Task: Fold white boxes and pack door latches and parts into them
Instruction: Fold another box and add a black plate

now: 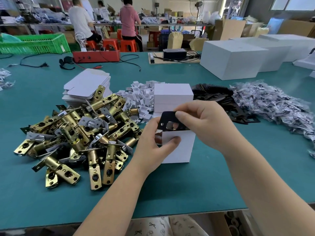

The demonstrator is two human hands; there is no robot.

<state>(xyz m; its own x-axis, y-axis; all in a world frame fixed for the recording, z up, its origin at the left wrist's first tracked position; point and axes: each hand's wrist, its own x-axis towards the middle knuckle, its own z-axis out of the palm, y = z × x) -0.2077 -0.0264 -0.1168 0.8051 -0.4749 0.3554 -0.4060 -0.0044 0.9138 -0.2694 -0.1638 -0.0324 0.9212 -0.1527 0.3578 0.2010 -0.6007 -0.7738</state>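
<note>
A small white box (pixel 182 149) stands upright on the green table (pixel 187 189), its top open. My left hand (pixel 153 147) grips the box's left side, thumb on its front. My right hand (pixel 204 123) pinches a black strike plate (pixel 168 119) at its top edge, the plate's lower end inside the box mouth, where something brass shows. Left of the box lies a heap of brass door latches (pixel 76 137). Behind it stand folded white boxes (pixel 173 97).
A stack of flat box blanks (pixel 87 87) and white card inserts (pixel 138 97) lie behind the latches. Black plates (pixel 219 96) and bagged parts (pixel 272 104) spread to the right. Large white cartons (pixel 231 60) stand back right. People sit at far benches.
</note>
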